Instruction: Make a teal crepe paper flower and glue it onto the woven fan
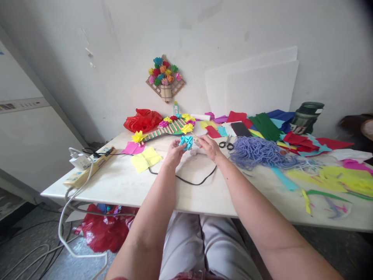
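Observation:
My left hand (pixel 174 152) and my right hand (pixel 209 147) meet over the white table (pixel 122 182), both pinched on a small turquoise paper flower (pixel 186 142) held between them. A thin wooden stick runs from the flower toward my right hand. Just behind lies a woven green-and-red paper piece (pixel 167 129) edged with yellow, pink and red paper flowers. A yellow paper sheet (pixel 145 159) lies left of my left hand. A black cable (pixel 189 180) curves across the table under my wrists.
Scissors (pixel 226 144), a heap of lilac yarn (pixel 258 152) and several coloured paper sheets (pixel 266 126) fill the right side. A power strip (pixel 87 167) sits at the left edge, a red bag (pixel 142 120) and glue bottle (pixel 175 108) at the back. A flower decoration (pixel 164 77) hangs on the wall.

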`<state>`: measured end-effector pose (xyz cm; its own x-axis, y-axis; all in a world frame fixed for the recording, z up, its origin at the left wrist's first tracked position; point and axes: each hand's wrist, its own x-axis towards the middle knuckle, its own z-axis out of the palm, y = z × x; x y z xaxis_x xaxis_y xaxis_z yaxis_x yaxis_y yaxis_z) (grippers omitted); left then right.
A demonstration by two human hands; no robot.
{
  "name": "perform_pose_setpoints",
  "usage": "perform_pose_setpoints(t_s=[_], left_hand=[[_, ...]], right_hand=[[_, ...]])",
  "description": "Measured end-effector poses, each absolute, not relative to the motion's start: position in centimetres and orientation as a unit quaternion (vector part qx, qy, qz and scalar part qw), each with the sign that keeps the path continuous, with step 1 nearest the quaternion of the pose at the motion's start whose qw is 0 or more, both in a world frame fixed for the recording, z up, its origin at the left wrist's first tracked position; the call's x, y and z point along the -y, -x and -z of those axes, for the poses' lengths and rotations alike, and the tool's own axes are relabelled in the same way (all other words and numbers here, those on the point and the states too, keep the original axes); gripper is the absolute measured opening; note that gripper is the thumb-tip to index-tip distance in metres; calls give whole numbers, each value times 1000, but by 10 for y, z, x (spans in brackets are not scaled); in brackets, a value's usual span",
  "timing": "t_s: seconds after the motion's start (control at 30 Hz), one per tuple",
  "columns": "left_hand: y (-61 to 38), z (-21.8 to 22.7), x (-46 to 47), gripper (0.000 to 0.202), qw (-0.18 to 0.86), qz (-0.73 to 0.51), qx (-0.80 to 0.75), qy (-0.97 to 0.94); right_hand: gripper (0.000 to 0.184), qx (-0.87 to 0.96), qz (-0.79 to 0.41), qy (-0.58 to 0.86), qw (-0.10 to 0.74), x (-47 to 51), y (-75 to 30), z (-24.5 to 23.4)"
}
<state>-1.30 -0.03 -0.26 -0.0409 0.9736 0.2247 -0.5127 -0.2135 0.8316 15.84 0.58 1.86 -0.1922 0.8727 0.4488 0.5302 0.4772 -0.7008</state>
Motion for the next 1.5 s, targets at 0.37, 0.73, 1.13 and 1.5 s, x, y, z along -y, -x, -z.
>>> perform_pose_setpoints(t_s=[0.37,0.73,1.13,1.5], left_hand=[[15,8,-8,49,484,-719,-302,-398],[15,14,-14,47,439,-749,-320,-380],[13,12,-9,45,422,-734,-341,-408],[8,11,-8,49,418,-711,-335,-456]], right_hand=[[22,754,-147,496,405,-9,-158,-14],[19,768,-118,512,367,-7,-157,-15],[21,770,-61,555,310,-5,-155,-17],[27,759,-6,595,263,4,-154,-23]])
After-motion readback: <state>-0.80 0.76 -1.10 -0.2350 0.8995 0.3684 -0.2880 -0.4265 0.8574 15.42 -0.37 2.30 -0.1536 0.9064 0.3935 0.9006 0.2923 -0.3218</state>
